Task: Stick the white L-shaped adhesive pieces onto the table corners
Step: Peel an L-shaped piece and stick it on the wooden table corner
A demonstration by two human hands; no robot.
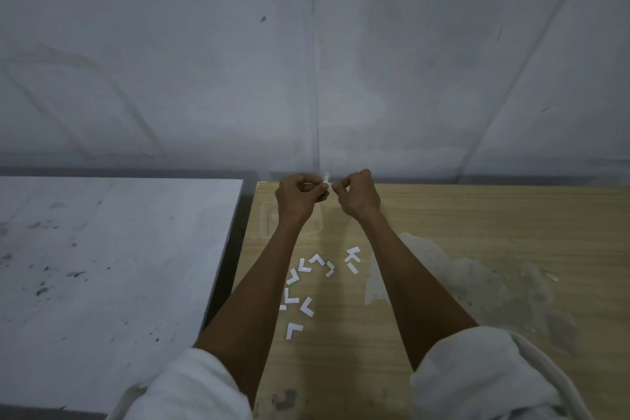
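Observation:
Both my hands are raised over the far left part of the wooden table (pixel 477 215). My left hand (pixel 296 196) and my right hand (pixel 358 194) pinch one small white L-shaped adhesive piece (pixel 328 180) between their fingertips, held in the air near the table's back edge. Several more white L-shaped pieces (pixel 306 283) lie scattered flat on the wood between my forearms. The table's far left corner (pixel 259 185) is just left of my left hand.
A grey-white slab table (pixel 102 266) stands to the left, separated from the wooden table by a narrow dark gap (pixel 235 249). A grey wall (pixel 306 61) rises directly behind both. White residue patches (pixel 460 276) mark the wood at right.

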